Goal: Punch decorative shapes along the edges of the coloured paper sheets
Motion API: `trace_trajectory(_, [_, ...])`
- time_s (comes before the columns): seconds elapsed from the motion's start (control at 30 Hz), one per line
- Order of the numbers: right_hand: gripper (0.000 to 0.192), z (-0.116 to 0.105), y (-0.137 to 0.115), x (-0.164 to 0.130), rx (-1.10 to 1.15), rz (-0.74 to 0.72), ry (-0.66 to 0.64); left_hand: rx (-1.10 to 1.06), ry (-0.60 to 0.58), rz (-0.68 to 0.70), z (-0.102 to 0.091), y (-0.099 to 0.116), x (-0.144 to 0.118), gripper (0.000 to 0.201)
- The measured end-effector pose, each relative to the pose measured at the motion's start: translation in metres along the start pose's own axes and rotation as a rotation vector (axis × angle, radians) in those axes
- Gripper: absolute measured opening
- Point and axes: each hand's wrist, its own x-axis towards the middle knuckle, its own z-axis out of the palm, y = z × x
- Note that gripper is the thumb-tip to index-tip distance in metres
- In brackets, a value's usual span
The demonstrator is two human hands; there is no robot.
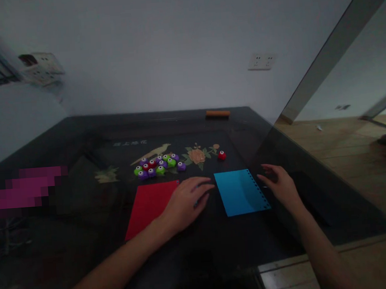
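Left hand [185, 202] lies flat and empty, overlapping the red paper sheet [149, 207]; right hand [280, 183], open, hovers just beside the blue sheet [241, 191]: thin, floppy, best pinched at an edge.

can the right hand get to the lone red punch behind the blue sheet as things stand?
Probably yes. The right hand rests open beside the blue sheet; the red punch sits just beyond, with only bare table between.
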Motion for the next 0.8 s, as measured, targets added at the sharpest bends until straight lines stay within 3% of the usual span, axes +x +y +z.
trace_trajectory(0.17, [0.04,0.0,-0.051,0.01,0.053,-0.092,-0.034,0.027,0.162,-0.227,-0.039,-0.071,-0.031,0.026])
trace_trajectory(0.23, [0.036,0.011,-0.078,0.011,0.095,-0.123,-0.084,0.053,0.188,-0.28,-0.047,-0.092,-0.044,0.024])
trace_trajectory(0.3, [0.031,0.028,-0.106,0.009,0.152,-0.19,-0.159,0.077,0.14,-0.309,-0.051,-0.105,-0.053,0.024])
trace_trajectory(0.4, [0.028,0.064,-0.147,0.003,0.183,-0.297,-0.325,0.104,0.026,-0.315,-0.053,-0.11,-0.059,0.023])
trace_trajectory(0.53, [0.036,0.109,-0.186,-0.005,0.002,-0.451,-0.547,0.137,-0.087,-0.351,-0.052,-0.107,-0.063,0.027])
trace_trajectory(0.7, [0.063,0.139,-0.205,-0.011,-0.212,-0.552,-0.614,0.207,-0.179,-0.42,-0.051,-0.11,-0.071,0.064])
trace_trajectory(0.8, [0.071,0.145,-0.205,-0.015,-0.256,-0.542,-0.621,0.216,-0.187,-0.415,-0.049,-0.115,-0.073,0.07])
